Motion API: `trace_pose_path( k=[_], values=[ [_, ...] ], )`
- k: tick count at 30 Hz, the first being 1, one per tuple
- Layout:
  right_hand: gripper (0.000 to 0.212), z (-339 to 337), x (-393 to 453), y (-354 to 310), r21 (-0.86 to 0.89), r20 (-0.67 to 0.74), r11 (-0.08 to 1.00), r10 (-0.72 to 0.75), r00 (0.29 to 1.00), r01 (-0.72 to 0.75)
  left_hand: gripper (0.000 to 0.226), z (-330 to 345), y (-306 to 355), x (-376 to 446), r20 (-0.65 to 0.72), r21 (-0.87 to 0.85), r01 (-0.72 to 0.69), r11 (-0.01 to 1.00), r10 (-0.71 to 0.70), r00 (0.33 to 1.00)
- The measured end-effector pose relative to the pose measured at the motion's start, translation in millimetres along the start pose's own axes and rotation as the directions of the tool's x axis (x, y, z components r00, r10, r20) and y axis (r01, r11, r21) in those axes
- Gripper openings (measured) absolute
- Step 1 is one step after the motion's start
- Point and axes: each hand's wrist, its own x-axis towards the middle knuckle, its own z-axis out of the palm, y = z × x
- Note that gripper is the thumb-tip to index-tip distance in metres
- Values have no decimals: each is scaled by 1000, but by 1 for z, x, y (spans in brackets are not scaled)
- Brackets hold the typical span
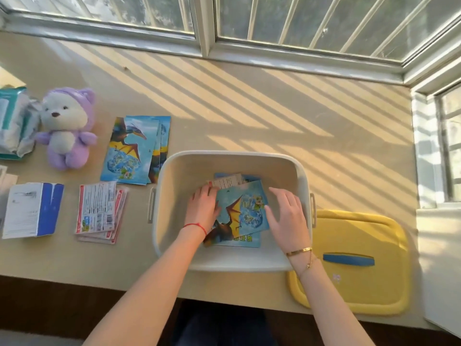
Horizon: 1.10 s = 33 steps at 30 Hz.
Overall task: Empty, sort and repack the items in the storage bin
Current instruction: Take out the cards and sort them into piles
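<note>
Print on the white-and-blue box (32,210) is coming out way too blurry to read. Same with the red-bordered packets (98,211) — tiny text, no chance. The plastic-wrapped pack (15,121) is getting cut off by the left edge, so I can't tell what it is. Inside the bin (232,156), the left hand (202,208) is covering part of the dinosaur packets (240,213), and the white card (228,181) under them is mostly hiding. The bin is overlapping a corner of the yellow lid (354,260).

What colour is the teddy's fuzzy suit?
Purple. The teddy wears a lilac hooded suit, with a white face and tummy; the head view shows it.
</note>
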Motion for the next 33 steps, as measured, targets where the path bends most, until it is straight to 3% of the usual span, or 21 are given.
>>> trace_pose_path(
  k=[4, 10, 14, 19, 24, 29, 33],
  values=[
    [42, 10, 5, 4, 0, 29, 1000, 23, 999, -23, 55, 4, -2, 6, -24, 20, 35, 999, -34, 999],
    [40, 17, 13, 3, 12, 80, 997, 72, 994, -74, 31, -34, -7, 3, 80, -28, -3, 1000, 5, 997],
    [39, 21, 19, -4, 44, 112, 992, 110, 988, -116, 12, -73, -8, -27, -18, -266, 64, 962, -72, 997],
    [40, 40, 28, -14, 45, 202, 988, 133, 970, -145, 20, -113, -15, -71, -164, -474, 97, 875, -196, 967],
    [61, 72, 45, -19, 20, 310, 978, 189, 932, -205, 38, -117, -30, -96, -238, -655, 116, 747, -349, 906],
    [88, 100, 53, -18, -195, 238, 959, 252, 938, -208, 32, -113, -33, -104, -255, -752, 94, 653, -419, 872],
    [84, 106, 56, -16, -256, 190, 943, 264, 946, -212, 30, -110, -37, -108, -250, -792, 87, 605, -450, 857]
  ],
)
